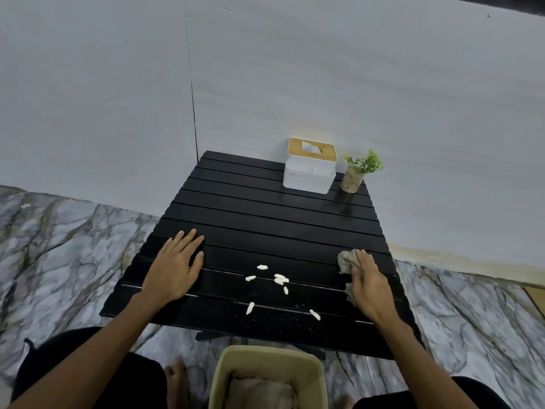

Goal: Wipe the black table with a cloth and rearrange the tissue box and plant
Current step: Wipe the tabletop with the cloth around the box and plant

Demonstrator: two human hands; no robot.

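My left hand (174, 267) lies flat on the black slatted table (250, 208) near its left edge, fingers straight and slightly spread. My right hand (370, 286) presses a bunched grey cloth (345, 260) against the slats at the right edge, fingers curled over it. Small white scraps (280, 279) lie scattered on the table between my hands. At the far right corner, the white tissue box (309, 172) with a wooden lid stands just beside the small potted plant (358, 172). Below the near edge stands a beige bin (265, 357).

Crumpled grey cloth (344, 259) on black table (250, 219); tissue box (309, 174), plant (358, 171) upright far-right.
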